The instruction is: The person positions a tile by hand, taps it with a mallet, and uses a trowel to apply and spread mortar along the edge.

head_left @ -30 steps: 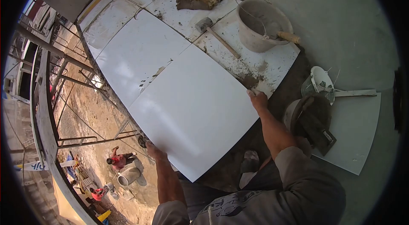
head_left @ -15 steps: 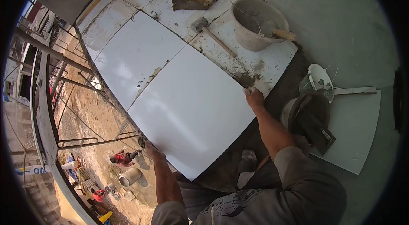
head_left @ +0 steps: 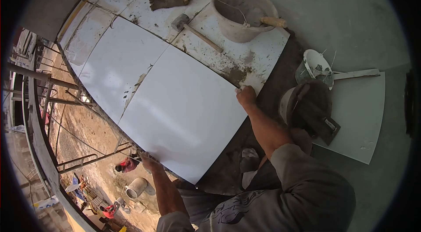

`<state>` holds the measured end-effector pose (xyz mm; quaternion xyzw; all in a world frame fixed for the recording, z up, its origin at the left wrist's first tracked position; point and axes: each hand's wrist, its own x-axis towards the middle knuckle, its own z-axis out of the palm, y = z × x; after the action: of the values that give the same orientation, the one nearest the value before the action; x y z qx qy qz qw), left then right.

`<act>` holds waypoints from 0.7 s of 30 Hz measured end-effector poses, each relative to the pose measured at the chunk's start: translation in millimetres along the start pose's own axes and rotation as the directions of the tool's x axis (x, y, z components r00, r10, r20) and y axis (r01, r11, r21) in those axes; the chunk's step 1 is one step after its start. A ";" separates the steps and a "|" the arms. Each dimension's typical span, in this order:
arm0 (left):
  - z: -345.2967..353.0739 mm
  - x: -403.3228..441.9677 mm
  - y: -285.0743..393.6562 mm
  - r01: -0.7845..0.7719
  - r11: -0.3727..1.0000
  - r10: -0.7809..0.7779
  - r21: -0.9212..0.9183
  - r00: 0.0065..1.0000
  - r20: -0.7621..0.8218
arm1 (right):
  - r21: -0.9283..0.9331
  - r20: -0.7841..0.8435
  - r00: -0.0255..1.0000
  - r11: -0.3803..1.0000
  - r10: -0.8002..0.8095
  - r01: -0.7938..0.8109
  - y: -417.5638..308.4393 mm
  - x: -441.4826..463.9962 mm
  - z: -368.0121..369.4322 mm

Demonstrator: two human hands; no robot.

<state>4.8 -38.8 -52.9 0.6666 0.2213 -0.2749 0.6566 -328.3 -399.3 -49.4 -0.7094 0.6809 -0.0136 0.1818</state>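
Observation:
A large white tile (head_left: 184, 113) lies in front of me against the neighbouring laid white tile (head_left: 120, 63). My left hand (head_left: 150, 162) grips its near left edge, with the fingers partly hidden under the rim. At the right corner my right hand (head_left: 246, 96) is closed on the tile's edge, thumb on top. Grey mortar crumbs (head_left: 237, 75) lie just beyond that hand. Farther up, a mallet (head_left: 199, 34) with a wooden handle rests on the tiles.
A mortar bucket (head_left: 239, 32) with a wooden-handled tool stands on the tiles. Beside my right arm are a second bucket (head_left: 287, 104), a trowel (head_left: 322, 124), a small white pail (head_left: 313, 67) and a loose tile (head_left: 364, 113). To the left, past the edge, scaffolding (head_left: 83, 161) stands above ground with people below.
My view has shifted, so the tiles, buckets and tools sit farther left and slightly higher in the picture. Both hands keep their hold on the tile's edges.

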 end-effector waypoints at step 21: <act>150.5 -45.4 84.3 -0.598 0.427 0.382 0.678 0.799 0.465 | 0.337 -0.314 0.885 0.831 -0.344 0.443 -145.8 60.6 -94.0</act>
<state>14.6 -189.2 42.4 0.8829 -0.2130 -0.2171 0.3577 -208.8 -479.6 64.9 -0.7758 0.5183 -0.2752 0.2318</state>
